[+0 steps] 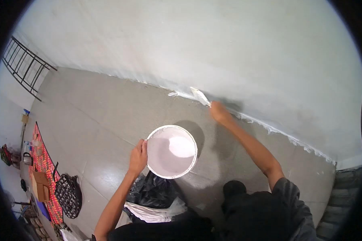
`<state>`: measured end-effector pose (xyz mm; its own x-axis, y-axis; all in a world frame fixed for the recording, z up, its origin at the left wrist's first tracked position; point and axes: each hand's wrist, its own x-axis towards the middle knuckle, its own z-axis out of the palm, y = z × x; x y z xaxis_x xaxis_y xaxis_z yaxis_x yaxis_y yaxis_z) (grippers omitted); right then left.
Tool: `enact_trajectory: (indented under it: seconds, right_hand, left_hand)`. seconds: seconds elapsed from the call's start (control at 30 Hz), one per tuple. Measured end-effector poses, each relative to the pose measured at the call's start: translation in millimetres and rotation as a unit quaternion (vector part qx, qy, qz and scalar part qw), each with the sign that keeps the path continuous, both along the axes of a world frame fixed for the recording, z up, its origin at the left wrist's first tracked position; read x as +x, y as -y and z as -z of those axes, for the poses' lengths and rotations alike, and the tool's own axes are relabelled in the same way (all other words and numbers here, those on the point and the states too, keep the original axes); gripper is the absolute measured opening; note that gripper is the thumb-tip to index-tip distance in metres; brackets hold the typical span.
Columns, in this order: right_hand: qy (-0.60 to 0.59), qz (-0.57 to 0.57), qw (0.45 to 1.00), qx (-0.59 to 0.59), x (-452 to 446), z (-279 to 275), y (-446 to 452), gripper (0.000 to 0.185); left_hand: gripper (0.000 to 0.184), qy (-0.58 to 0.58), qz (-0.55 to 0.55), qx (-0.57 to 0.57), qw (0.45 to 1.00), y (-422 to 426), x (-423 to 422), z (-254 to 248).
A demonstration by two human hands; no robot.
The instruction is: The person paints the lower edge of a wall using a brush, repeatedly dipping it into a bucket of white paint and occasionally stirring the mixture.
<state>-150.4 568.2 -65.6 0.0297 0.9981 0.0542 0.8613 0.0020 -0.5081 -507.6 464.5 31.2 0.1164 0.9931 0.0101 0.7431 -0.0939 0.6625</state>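
My left hand (138, 157) grips the rim of a round white bucket (196, 154), fingers wrapped over its left side. Pale, whitish material coats the inside; how deep it goes I cannot tell. My right hand (220, 113) is closed round a flat, white-coated tool (200, 96) that widens away from the fingers. Whether it is a brush or a putty knife I cannot make out. Its wide end lies against or very near the foot of the pale wall (229, 48), where a ragged white strip (265, 125) runs along the floor joint.
Below the bucket lie a black plastic bag (157, 190) and a white bundle (153, 213). A metal ladder frame (26, 68) leans far left. On a patterned red mat (48, 164) are a cardboard box (40, 185) and a black patterned bag (69, 197). Grey tiled floor (96, 108) extends leftward.
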Motion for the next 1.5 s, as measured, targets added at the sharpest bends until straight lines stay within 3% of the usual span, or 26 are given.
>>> enact_trajectory:
  seconds: [0.1,0.17,0.27,0.37,0.47,0.53,0.6,0.7,0.8,0.9,0.97,1.07,1.27,1.4,1.5]
  right_hand:
    - [0.011,0.038,0.999,-0.007,26,24,18,0.019]
    - [0.023,0.082,0.996,0.035,36,0,60,0.021]
    - [0.023,0.131,0.991,0.007,59,2,93,0.02]
    - [0.02,0.118,0.992,0.027,58,-7,124,0.026]
    - [-0.051,0.096,0.994,-0.018,40,-27,113,0.026]
    - [-0.029,0.035,0.999,0.013,28,-8,83,0.019]
    - [-0.018,-0.067,0.982,0.175,16,6,55,0.017]
    - [0.017,-0.021,0.999,0.042,-3,-4,19,0.016]
    - [0.035,0.014,0.999,0.007,11,-6,16,0.017]
    - [0.041,0.038,0.994,0.098,34,8,53,0.017]
    - [0.067,0.116,0.991,0.016,51,5,73,0.017]
    - [0.061,0.158,0.984,0.049,73,6,112,0.018]
    - [0.011,0.106,0.994,-0.002,61,-11,128,0.02]
    - [0.015,0.006,0.996,0.091,32,1,73,0.019]
    - [0.029,0.046,0.995,0.084,37,7,56,0.02]
  left_hand:
    - [0.037,-0.004,0.005,0.032,0.999,0,0,2]
    - [0.036,0.003,0.006,0.031,1.0,-1,-1,5]
    - [0.036,0.004,0.005,0.028,1.0,-1,0,6]
    - [0.036,0.011,0.003,0.035,0.999,-1,0,5]
    - [0.036,0.012,0.008,0.045,0.999,-2,-1,8]
    - [0.036,-0.001,0.012,0.046,0.999,-1,-1,6]
    - [0.036,-0.02,0.015,0.042,0.999,-1,-1,3]
    - [0.036,-0.014,0.027,0.064,0.997,-2,-1,5]
    - [0.036,0.008,0.02,0.053,0.998,-1,2,2]
    - [0.036,-0.015,0.016,0.026,0.999,-1,-2,4]
    - [0.036,-0.008,0.02,0.053,0.998,-2,-2,7]
    - [0.036,-0.001,0.026,0.058,0.998,-2,-2,8]
    - [0.035,0.021,0.019,0.043,0.999,-3,-1,9]
    - [0.036,0.012,0.03,0.059,0.998,-1,0,3]
    - [0.036,0.013,0.029,0.046,0.998,-3,0,5]
